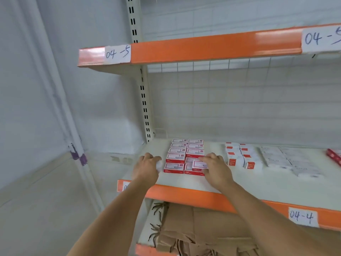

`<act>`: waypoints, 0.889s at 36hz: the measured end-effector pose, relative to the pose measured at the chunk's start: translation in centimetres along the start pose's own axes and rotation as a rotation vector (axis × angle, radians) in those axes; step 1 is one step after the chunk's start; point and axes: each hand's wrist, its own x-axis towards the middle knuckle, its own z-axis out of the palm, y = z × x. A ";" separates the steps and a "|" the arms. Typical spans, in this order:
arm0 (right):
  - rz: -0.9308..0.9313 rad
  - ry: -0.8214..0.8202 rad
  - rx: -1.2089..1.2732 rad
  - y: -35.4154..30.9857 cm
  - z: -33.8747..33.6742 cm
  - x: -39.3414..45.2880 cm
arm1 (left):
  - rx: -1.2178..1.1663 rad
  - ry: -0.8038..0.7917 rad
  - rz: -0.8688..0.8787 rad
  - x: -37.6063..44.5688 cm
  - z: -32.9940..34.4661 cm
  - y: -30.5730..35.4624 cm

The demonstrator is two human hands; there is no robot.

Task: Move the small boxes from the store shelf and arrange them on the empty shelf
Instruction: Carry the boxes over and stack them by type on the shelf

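Two hands at shelf (184, 183) — right hand (215, 168) pinches small box (198, 165)

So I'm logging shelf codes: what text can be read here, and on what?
"04-5": paper label on upper shelf edge.
"04-" then a cut-off digit: second label, same edge.
"04-4": label on lower shelf edge.
Print on the red-and-white boxes: too blurred to read.

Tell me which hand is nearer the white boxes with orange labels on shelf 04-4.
Right. The right hand pinches a red-and-white box just left of the white boxes with orange labels. The left hand sits beyond the red-and-white box block, farther left.
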 end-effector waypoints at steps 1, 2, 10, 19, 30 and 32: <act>0.023 0.007 0.010 -0.3 0.0 0.0 | -0.003 -0.012 0.018 0.3 0.2 -0.3; 0.048 0.016 0.024 -0.5 0.1 0.1 | -0.011 -0.018 0.033 0.6 0.4 -0.6; 0.158 0.099 0.119 -2.0 0.9 1.0 | -0.109 -0.067 0.089 1.8 1.5 -2.0; 0.156 0.109 0.085 -1.9 2.1 2.5 | -0.118 0.126 0.322 1.9 1.7 1.3; 0.136 0.138 0.069 -1.7 3.0 3.8 | -0.104 0.072 0.364 2.2 2.5 2.9; 0.144 0.140 0.071 -1.8 3.0 4.0 | -0.112 0.055 0.368 2.3 2.2 2.9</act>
